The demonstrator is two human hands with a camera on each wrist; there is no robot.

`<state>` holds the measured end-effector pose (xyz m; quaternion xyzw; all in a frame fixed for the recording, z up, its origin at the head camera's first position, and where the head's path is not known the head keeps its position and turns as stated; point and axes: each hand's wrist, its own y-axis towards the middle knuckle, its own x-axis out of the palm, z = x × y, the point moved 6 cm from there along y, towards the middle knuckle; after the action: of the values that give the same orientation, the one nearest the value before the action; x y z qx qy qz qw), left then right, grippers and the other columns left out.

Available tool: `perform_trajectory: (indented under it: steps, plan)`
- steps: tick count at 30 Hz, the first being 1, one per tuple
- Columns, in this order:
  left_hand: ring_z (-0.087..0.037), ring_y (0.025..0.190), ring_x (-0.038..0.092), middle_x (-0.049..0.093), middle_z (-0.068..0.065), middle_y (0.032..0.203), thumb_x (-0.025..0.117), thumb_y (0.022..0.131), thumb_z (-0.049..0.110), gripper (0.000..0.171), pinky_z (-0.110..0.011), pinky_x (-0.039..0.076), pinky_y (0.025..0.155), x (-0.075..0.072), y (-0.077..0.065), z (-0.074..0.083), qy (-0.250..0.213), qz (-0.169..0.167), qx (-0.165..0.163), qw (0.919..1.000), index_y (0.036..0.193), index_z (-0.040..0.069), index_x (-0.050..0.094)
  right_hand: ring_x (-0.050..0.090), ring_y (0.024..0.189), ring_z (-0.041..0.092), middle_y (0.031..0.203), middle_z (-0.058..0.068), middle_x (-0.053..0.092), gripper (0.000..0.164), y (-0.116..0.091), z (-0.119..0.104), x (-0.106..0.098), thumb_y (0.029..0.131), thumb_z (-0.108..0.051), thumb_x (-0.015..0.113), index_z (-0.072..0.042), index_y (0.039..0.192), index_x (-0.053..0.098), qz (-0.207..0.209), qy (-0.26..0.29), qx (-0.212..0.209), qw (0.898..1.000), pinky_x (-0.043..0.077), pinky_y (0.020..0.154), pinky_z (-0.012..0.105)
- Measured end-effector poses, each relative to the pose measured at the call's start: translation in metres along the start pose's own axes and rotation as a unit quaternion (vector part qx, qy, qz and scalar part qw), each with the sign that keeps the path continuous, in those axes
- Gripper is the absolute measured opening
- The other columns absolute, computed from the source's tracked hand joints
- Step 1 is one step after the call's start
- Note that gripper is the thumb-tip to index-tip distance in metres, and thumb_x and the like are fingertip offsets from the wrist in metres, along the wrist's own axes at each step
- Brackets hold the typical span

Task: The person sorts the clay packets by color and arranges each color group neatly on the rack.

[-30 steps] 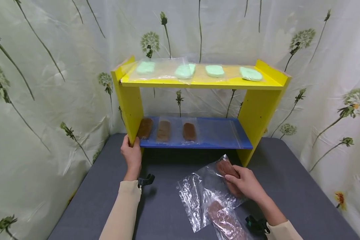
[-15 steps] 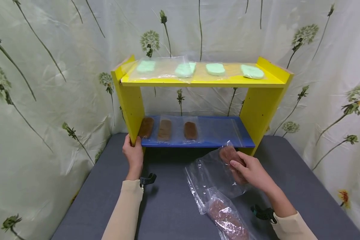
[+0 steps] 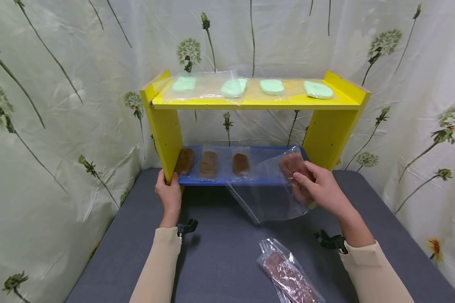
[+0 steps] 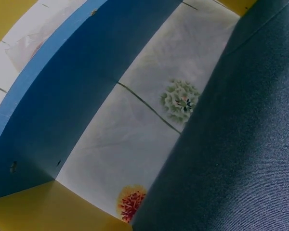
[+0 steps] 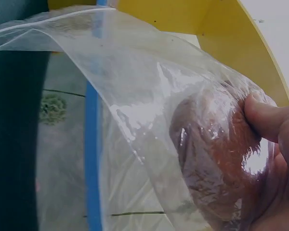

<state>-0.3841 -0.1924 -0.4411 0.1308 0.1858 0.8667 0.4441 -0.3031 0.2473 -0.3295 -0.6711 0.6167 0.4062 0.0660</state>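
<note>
In the head view my right hand (image 3: 327, 191) pinches a clear zip bag with a reddish-brown oblong slab (image 3: 293, 166) inside, at the right front of the blue lower shelf (image 3: 220, 183). The bag's loose part (image 3: 258, 202) hangs over the shelf edge. The right wrist view shows the thumb (image 5: 267, 115) pressed on the bagged slab (image 5: 216, 149). My left hand (image 3: 169, 195) grips the lower front edge of the yellow left side panel (image 3: 161, 130); the left wrist view does not show that hand. Three bagged brown slabs (image 3: 207, 164) lie on the blue shelf's left half.
Several bagged mint-green pieces (image 3: 271, 87) lie along the yellow top shelf (image 3: 250, 104). Another bagged reddish-brown slab (image 3: 288, 275) lies on the dark grey tabletop (image 3: 220, 252) in front. The yellow right side panel (image 3: 330, 139) stands beside my right hand. A flowered curtain (image 3: 79, 50) hangs behind.
My right hand has lifted the bagged slab up and forward from the tabletop to the blue shelf, clear of the other bagged slab. My left hand keeps its grip on the side panel.
</note>
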Motion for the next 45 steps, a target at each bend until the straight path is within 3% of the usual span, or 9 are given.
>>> perform_trajectory:
  steps: [6,12,16,20,26,31,38,41,45]
  plan:
    - [-0.024,0.100,0.055,0.064,-0.012,0.116,0.065,0.099,0.016,0.028,-0.045,0.046,0.093,0.001,-0.001,0.002,-0.002,0.002,0.000,1.0000,0.126,0.008,0.063,0.062,0.079,0.018,0.094,0.008,0.069,0.024,0.022,-0.003,-0.011,0.103,-0.029,0.060,-0.007,0.110,0.064,0.047,-0.005,0.001,0.999,0.049,0.063,0.028]
    - [-0.022,0.100,0.055,0.064,-0.010,0.116,0.065,0.100,0.019,0.030,-0.043,0.046,0.091,0.001,-0.002,0.002,-0.007,0.000,0.002,1.0000,0.128,0.008,0.063,0.060,0.081,0.018,0.094,0.011,0.067,0.034,0.044,0.011,-0.020,0.103,-0.036,0.058,-0.003,0.110,0.064,0.105,-0.010,0.030,0.994,0.047,0.066,0.027]
    - [-0.021,0.098,0.055,0.064,-0.010,0.115,0.064,0.100,0.019,0.030,-0.041,0.046,0.087,-0.002,-0.002,0.001,-0.006,0.003,0.005,1.0000,0.128,0.008,0.063,0.060,0.081,0.025,0.094,0.016,0.065,0.041,0.056,0.026,-0.021,0.104,-0.041,0.054,-0.001,0.107,0.061,0.120,-0.024,0.063,0.990,0.047,0.066,0.035]
    - [-0.021,0.099,0.055,0.064,-0.010,0.116,0.064,0.101,0.020,0.031,-0.041,0.046,0.087,-0.002,-0.001,0.001,-0.003,0.003,0.009,0.9999,0.129,0.008,0.062,0.061,0.093,0.038,0.108,0.024,0.064,0.045,0.068,0.039,-0.022,0.104,-0.041,0.051,0.002,0.117,0.058,0.128,-0.032,0.092,0.987,0.048,0.075,0.048]
    - [-0.022,0.101,0.055,0.064,-0.010,0.117,0.065,0.100,0.020,0.031,-0.043,0.046,0.090,-0.002,0.001,0.002,-0.001,0.004,0.013,0.9999,0.129,0.008,0.062,0.059,0.105,0.044,0.118,0.029,0.059,0.055,0.083,0.057,-0.020,0.099,-0.040,0.059,0.007,0.127,0.052,0.157,-0.049,0.128,0.978,0.047,0.084,0.056]
    - [-0.023,0.097,0.055,0.064,-0.011,0.114,0.064,0.100,0.019,0.029,-0.042,0.046,0.087,0.000,0.000,0.002,-0.001,0.003,0.011,0.9999,0.128,0.008,0.063,0.049,0.123,0.047,0.137,0.030,0.049,0.069,0.091,0.067,-0.012,0.098,-0.032,0.065,0.006,0.149,0.036,0.161,-0.055,0.114,0.979,0.042,0.099,0.060]
    - [-0.024,0.097,0.055,0.064,-0.011,0.113,0.064,0.101,0.022,0.030,-0.043,0.046,0.087,0.002,-0.002,-0.001,0.005,0.000,0.012,0.9999,0.128,0.007,0.062,0.043,0.128,0.051,0.147,0.033,0.040,0.080,0.092,0.082,0.001,0.101,-0.025,0.063,0.002,0.159,0.014,0.124,-0.108,0.105,0.981,0.037,0.102,0.063]
    - [-0.024,0.096,0.055,0.064,-0.011,0.113,0.064,0.101,0.021,0.030,-0.043,0.046,0.086,0.001,-0.003,-0.003,0.007,0.005,0.013,0.9999,0.127,0.008,0.062,0.040,0.129,0.052,0.149,0.036,0.034,0.077,0.089,0.082,0.009,0.100,-0.021,0.063,0.005,0.157,0.019,0.098,-0.143,0.092,0.981,0.036,0.102,0.063]
    - [-0.023,0.095,0.055,0.064,-0.011,0.112,0.064,0.100,0.022,0.029,-0.041,0.046,0.085,-0.001,-0.002,-0.003,0.012,0.009,0.017,0.9997,0.127,0.008,0.063,0.045,0.122,0.048,0.141,0.032,0.042,0.052,0.080,0.072,0.022,0.100,-0.019,0.060,0.005,0.145,0.048,0.056,-0.194,0.062,0.977,0.041,0.095,0.062]
